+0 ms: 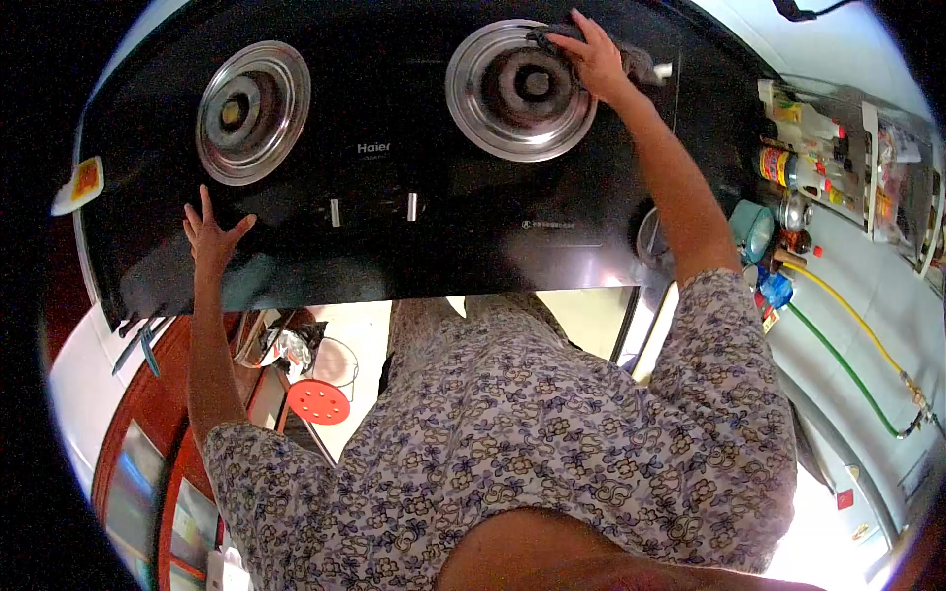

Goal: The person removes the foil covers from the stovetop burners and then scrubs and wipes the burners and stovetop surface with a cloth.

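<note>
Okay, nearest first: floral-print shirt (532, 414), leaning in at the near edge of the black Haier gas hob (483, 258). Below that hob edge, red round stool (321, 402).

Left hand (214, 234): at hob's near-left corner, fingers spread wide, holding nothing. Probably palm-down on the glass as a brace; can't tell contact for sure.

Further in, pair of silver control knobs (335, 212) on hob's near-middle strip. Off hob's right edge, cluster of bottles and jars (776, 167), clear of both hands.

On hob's left half, left burner (235, 112), bare, without pan support, untouched. On hob's right half, right burner (535, 85), also without pan support.

Farthest: right hand (596, 65), over the right burner's far-right rim, toward hob's back. Under and beside the fingers, dark cloth-like bundle (552, 36); too blurred for a firm ID. Can't tell whether gripped or only pressed flat.

Step in hand, by judgement: wiping round the right burner's metal dish, far side. Next move seems to call for steady light pressure along the curved rim, fingers kept over the bundle, without knocking the burner's centre cap.
</note>
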Motion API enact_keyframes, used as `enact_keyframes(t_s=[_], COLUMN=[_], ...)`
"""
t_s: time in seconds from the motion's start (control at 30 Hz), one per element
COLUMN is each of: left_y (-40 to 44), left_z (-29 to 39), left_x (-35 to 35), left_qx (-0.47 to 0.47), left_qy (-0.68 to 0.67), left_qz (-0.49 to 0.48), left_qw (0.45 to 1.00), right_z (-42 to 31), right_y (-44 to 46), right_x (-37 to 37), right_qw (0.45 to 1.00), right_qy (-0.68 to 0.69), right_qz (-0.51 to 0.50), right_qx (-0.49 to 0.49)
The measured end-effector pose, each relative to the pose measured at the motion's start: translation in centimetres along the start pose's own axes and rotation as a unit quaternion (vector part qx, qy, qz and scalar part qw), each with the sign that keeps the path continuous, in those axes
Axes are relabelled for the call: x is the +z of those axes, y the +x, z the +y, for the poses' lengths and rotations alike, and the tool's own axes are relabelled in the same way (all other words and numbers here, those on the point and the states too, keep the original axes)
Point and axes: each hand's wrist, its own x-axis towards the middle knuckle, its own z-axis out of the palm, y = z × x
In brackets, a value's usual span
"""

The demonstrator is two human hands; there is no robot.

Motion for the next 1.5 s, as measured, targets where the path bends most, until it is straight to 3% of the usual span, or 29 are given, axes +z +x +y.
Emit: enact_keyframes(t_s=[0.1, 0.17, 0.27, 0.33, 0.37, 0.53, 0.63, 0.7, 0.73, 0.77, 0.83, 0.93, 1.03, 1.1, 1.2, 1.3, 1.37, 1.43, 1.5], left_y=[0.2, 1.2, 1.5, 1.3, 1.3, 1.6, 1.8, 2.0, 2.4, 2.4, 2.0, 1.7, 1.7, 1.9, 2.2, 2.1, 2.2, 1.9, 1.1], left_z=[-0.3, 0.3, 0.3, 0.4, 0.2, 0.3, -0.1, -1.1, -1.3, -1.2, -0.8, 0.1, 0.1, 0.2, 0.4, 0.7, 1.2, 2.6, 3.8], left_x=[-0.4, 0.0, 0.3, 0.0, 0.1, 0.4, 0.2, 1.2, 1.1, 1.0, 1.0, 0.5, 1.0, 1.4, 1.6, 2.0, 2.3, 1.4, 0.5], left_qx=[-0.016, -0.014, -0.007, -0.01, -0.009, -0.012, -0.016, 0.006, 0.017, 0.016, 0.015, -0.013, -0.01, -0.015, -0.022, -0.025, -0.026, -0.028, -0.039], left_qy=[0.006, 0.009, 0.001, 0.002, 0.001, 0.007, 0.019, 0.022, 0.025, 0.022, 0.013, 0.012, 0.018, 0.027, 0.035, 0.049, 0.054, 0.053, 0.033], left_qz=[-0.014, -0.025, -0.018, -0.017, -0.012, -0.016, -0.024, -0.008, 0.002, 0.002, 0.0, -0.017, -0.009, -0.016, -0.02, -0.015, -0.017, -0.02, -0.024], left_qw=[1.0, 1.0, 1.0, 1.0, 1.0, 1.0, 0.999, 1.0, 1.0, 1.0, 1.0, 1.0, 1.0, 0.999, 0.999, 0.998, 0.998, 0.998, 0.998], right_z=[-0.2, 0.0, -5.7, -11.8, -14.7, -15.5, -12.1, -9.9, -8.7, -5.4, -4.4, -2.0, -2.0, -4.2, -8.6, -13.2, -15.8, -16.7, -11.2], right_y=[5.1, 7.1, 12.5, 12.7, 11.9, 9.8, 10.7, 11.7, 11.7, 12.2, 9.8, 6.2, 0.4, -3.4, -7.0, -10.7, -12.4, -11.3, -12.8], right_x=[0.5, 1.2, 0.0, -0.7, -1.3, -0.7, -0.7, -2.2, -3.0, -1.6, -3.4, -4.0, -3.2, -2.9, -2.6, -1.7, -2.1, -5.7, -4.9], right_qw=[0.992, 0.983, 0.899, 0.911, 0.918, 0.944, 0.959, 0.969, 0.976, 0.96, 0.988, 0.979, 0.984, 0.957, 0.901, 0.887, 0.893, 0.827, 0.847], right_qy=[0.056, 0.108, 0.237, 0.069, -0.098, 0.033, 0.018, 0.141, 0.127, 0.144, 0.059, 0.026, -0.06, -0.104, -0.11, -0.075, 0.036, 0.211, 0.258], right_qz=[0.054, -0.116, -0.36, -0.372, -0.319, -0.267, -0.226, -0.198, -0.175, -0.24, -0.144, -0.155, -0.042, 0.004, -0.028, -0.037, -0.047, -0.078, 0.09], right_qx=[-0.098, -0.096, -0.085, -0.166, -0.215, -0.19, -0.168, -0.047, -0.038, -0.017, 0.003, 0.132, 0.162, 0.272, 0.42, 0.454, 0.447, 0.515, 0.457])
